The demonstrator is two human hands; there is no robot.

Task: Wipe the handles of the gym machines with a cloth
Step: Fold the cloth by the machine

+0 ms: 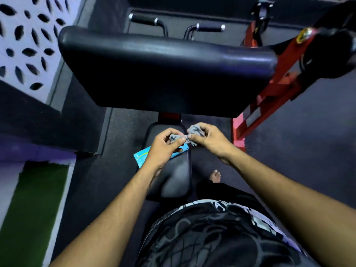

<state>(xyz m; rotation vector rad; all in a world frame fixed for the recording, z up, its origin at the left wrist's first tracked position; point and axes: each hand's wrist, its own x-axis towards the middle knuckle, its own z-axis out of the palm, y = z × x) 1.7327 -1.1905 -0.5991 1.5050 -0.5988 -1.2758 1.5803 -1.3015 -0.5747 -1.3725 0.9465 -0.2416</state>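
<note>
I see prep step: left hand (163,144) and right hand (207,138) both pinch grey cloth (192,132), bunching it over seat (173,176). Handles (143,19) at 12 o'clock, unwiped; next I reach there.

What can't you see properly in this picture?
- Cloth, head view: bunched between the left hand and right hand, so its full shape is hidden.
- Blue packet: mostly covered by the left hand; print unreadable.
- Handles: their stems vanish behind the big black pad.
- Red frame: blurred, cut off at the right edge.
</note>
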